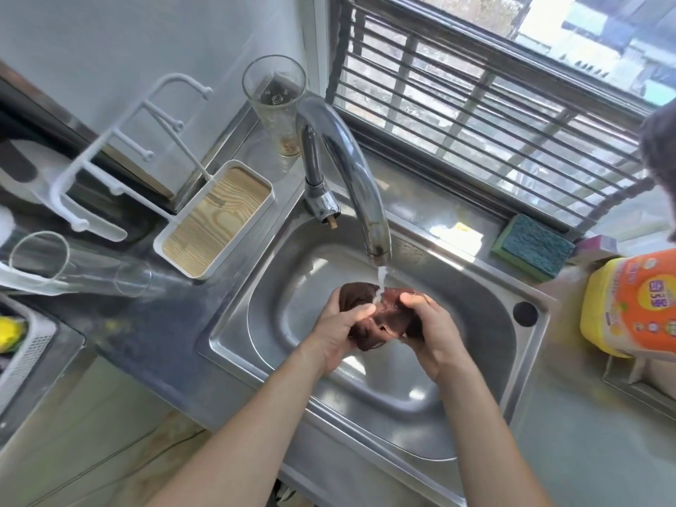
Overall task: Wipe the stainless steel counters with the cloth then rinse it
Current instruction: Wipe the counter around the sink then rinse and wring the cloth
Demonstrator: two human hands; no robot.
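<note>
A dark brown cloth is bunched up over the stainless steel sink. Both hands grip it: my left hand holds its left side, my right hand its right side. Water runs from the curved chrome tap straight onto the top of the cloth between my thumbs. The steel counter stretches to the left of the basin.
A white tray with a wooden base and a white rack stand left of the tap. Behind the tap is a tall glass. Another glass lies at the left. A green sponge and a yellow-orange detergent bottle sit right of the sink.
</note>
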